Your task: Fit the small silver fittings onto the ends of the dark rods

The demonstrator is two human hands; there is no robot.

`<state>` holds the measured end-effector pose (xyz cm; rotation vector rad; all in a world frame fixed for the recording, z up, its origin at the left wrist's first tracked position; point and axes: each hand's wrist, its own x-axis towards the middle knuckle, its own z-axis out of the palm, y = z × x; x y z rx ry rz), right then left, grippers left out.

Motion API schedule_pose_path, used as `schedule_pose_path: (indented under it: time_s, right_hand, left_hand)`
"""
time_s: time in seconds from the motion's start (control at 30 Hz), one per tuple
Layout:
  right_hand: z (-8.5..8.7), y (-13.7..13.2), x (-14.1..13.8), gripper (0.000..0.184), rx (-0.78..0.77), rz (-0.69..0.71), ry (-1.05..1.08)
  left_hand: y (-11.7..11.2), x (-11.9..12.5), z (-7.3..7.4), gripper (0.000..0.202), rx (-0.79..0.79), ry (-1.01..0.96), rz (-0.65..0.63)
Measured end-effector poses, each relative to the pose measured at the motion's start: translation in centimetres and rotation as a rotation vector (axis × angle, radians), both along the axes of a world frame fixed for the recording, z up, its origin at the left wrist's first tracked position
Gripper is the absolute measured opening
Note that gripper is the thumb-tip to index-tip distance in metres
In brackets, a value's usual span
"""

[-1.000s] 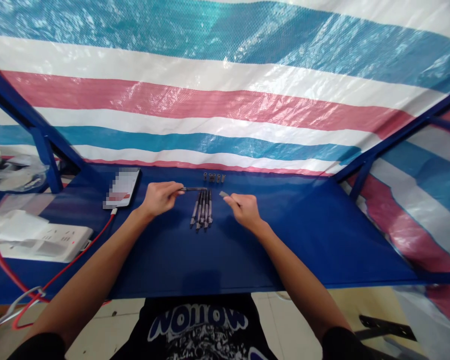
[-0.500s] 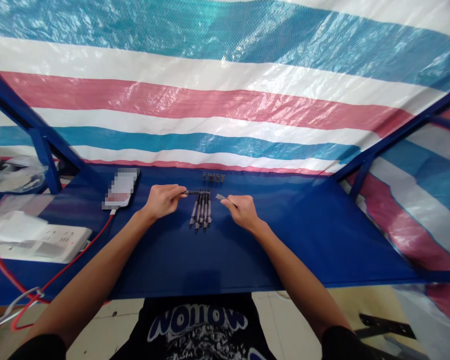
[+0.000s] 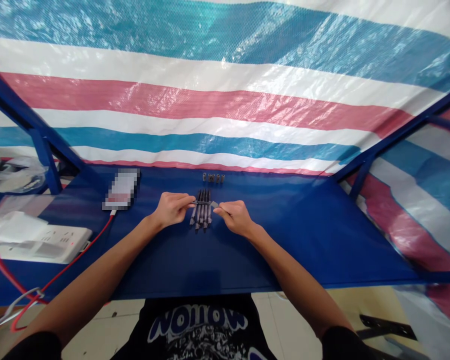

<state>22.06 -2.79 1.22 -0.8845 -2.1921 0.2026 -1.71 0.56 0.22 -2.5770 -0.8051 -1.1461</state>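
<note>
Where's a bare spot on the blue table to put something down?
The biggest bare patch is the blue sheet right of the right hand, out to the striped tarp. A smaller one lies between the phone and the little metal pieces. It's crowded where the left hand meets the right above the row of dark rods, and by the power strip.

A head-worn camera is being aimed forward and down, from close above, at the left hand (image 3: 171,210) and right hand (image 3: 237,218) over a blue tabletop (image 3: 285,250), with a striped tarpaulin (image 3: 225,100) being framed toward 12 o'clock.
</note>
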Motion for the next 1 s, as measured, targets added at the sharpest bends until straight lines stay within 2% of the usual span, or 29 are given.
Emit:
schedule_pose_path:
  time_s: [0.37,0.73,0.87,1.0]
  right_hand:
    - [0.1,0.2,0.0,0.051,-0.041,-0.015,0.041]
    - [0.4,0.9,1.6,0.051,-0.042,-0.076,0.059]
    - [0.3,0.8,1.2,0.051,-0.039,-0.067,0.037]
    - [0.1,0.6,0.8,0.053,-0.063,-0.029,0.025]
  left_hand:
    - [0.3,0.0,0.2,0.024,-0.014,0.004,-0.014]
    - [1.6,-3.1,1.4,0.027,-0.068,-0.056,0.156]
    - [1.1,-2.0,1.0,0.027,-0.062,-0.045,0.112]
    - [0.2,-0.3,0.3,0.028,-0.085,0.011,0.008]
